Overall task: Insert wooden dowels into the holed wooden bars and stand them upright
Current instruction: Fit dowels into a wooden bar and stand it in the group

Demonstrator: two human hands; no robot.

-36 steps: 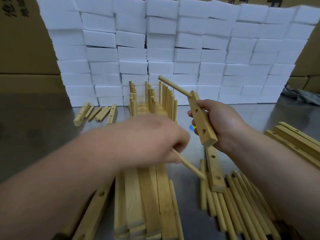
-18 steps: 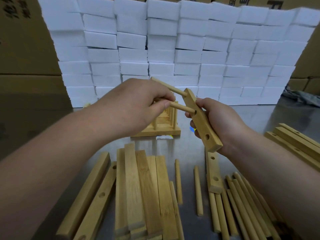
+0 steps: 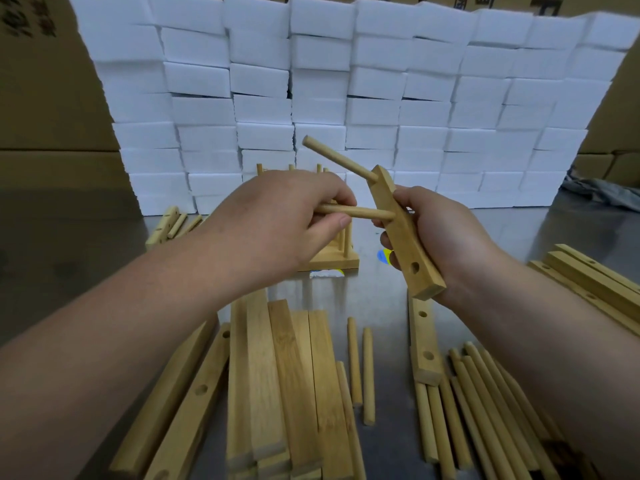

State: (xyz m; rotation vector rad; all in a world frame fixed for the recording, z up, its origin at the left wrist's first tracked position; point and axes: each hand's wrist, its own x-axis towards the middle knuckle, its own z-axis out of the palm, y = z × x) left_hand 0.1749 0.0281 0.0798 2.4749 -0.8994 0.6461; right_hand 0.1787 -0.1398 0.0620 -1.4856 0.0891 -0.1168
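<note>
Steel-grey and dully shining, the counter point(image 3: 384, 306) is carrying loose stock across its near edge: flat wooden slats point(image 3: 287, 382) are lying side by side at the centre, two holed bars point(image 3: 187, 403) are slanting beside them on the left, and a fan of loose dowels point(image 3: 485, 410) is spreading on the right with another holed bar point(image 3: 424, 344) resting across their far ends. Two single dowels point(image 3: 360, 368) are lying between the slats and that bar. Just above all this, both forearms are reaching in. The right hand point(image 3: 436, 233) is wrapping its grip around a holed wooden bar point(image 3: 403, 233), holding it tilted in the air with its lower end toward the camera; one hole near that end is showing open. An upper dowel point(image 3: 337, 159) is already sitting in the bar's top hole and jutting up to the left. The left hand point(image 3: 284, 216) is pinching a second dowel point(image 3: 360, 213) between thumb and fingers, its tip meeting the bar's face at the middle. More long bars point(image 3: 595, 285) are lying stacked at the right edge. Behind the hands, finished pieces point(image 3: 336, 258) are standing upright on the counter, mostly hidden. Farther left, a few short parts point(image 3: 169, 223) are lying loose. At the back, a wall of white foam blocks point(image 3: 346, 98) is rising in front of cardboard boxes point(image 3: 45, 98).
</note>
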